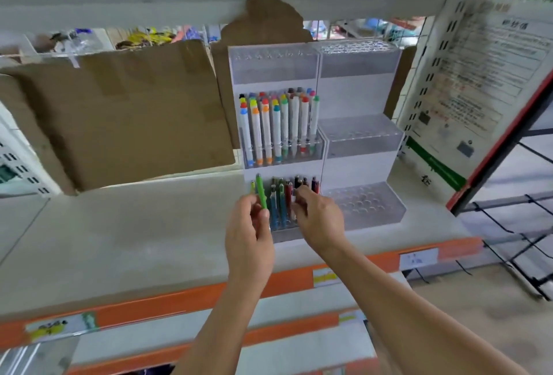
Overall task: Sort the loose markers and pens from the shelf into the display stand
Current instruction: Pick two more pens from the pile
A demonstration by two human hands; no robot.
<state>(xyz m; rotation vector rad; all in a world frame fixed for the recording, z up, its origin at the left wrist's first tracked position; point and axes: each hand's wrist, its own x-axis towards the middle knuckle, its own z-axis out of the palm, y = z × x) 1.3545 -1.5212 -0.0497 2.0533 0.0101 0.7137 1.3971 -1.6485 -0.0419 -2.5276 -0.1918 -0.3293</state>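
A white and clear tiered display stand stands on the grey shelf. Its left middle tier holds several white markers with coloured caps. The left bottom tier holds several coloured pens. My left hand pinches a green pen upright just in front of that bottom tier. My right hand has its fingers curled among the dark pens at the right of the row; whether it grips one I cannot tell.
The stand's right tiers show bare holes. A cardboard sheet leans at the back left of the shelf. A poster board stands to the right. The shelf's orange front edge runs below my arms.
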